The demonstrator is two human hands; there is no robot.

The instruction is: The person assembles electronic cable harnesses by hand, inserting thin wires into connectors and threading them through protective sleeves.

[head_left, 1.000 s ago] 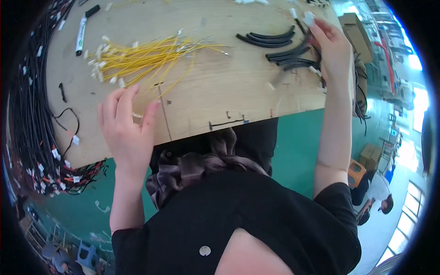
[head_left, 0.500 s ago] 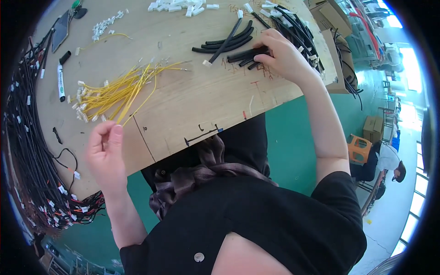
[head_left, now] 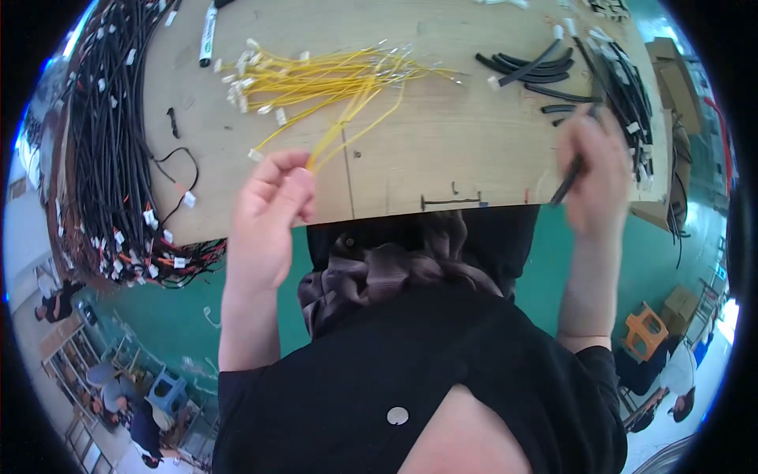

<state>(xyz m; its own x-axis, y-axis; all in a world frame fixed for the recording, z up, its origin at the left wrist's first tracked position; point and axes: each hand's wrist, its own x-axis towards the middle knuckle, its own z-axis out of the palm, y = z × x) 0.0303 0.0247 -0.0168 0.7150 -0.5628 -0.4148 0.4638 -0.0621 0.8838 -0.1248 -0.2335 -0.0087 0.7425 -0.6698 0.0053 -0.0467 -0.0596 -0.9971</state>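
Observation:
Near the table's front edge, my left hand (head_left: 276, 213) pinches a few yellow wires (head_left: 347, 126) between thumb and fingers. Their far ends trail into a pile of yellow wires (head_left: 304, 79) with white connectors and bare metal tips. At the right, my right hand (head_left: 598, 162), blurred by motion, is closed around a piece of black tubing (head_left: 567, 182) that sticks out toward the table edge. Beyond it lie several short curved black tubes (head_left: 545, 69). Black tubes with white connectors (head_left: 628, 83) form another heap at the far right.
A thick bundle of black cables (head_left: 110, 134) with white tags covers the left side of the wooden table (head_left: 450, 154). A marker pen (head_left: 208, 35) lies at the back left. Cardboard boxes (head_left: 675, 67) stand past the right edge; an orange stool (head_left: 645, 330) is on the floor.
The view has shifted, so the table sits higher and further right. My right hand has drawn back from the black tubes toward the front edge with tubing in it. My left hand keeps its yellow wires.

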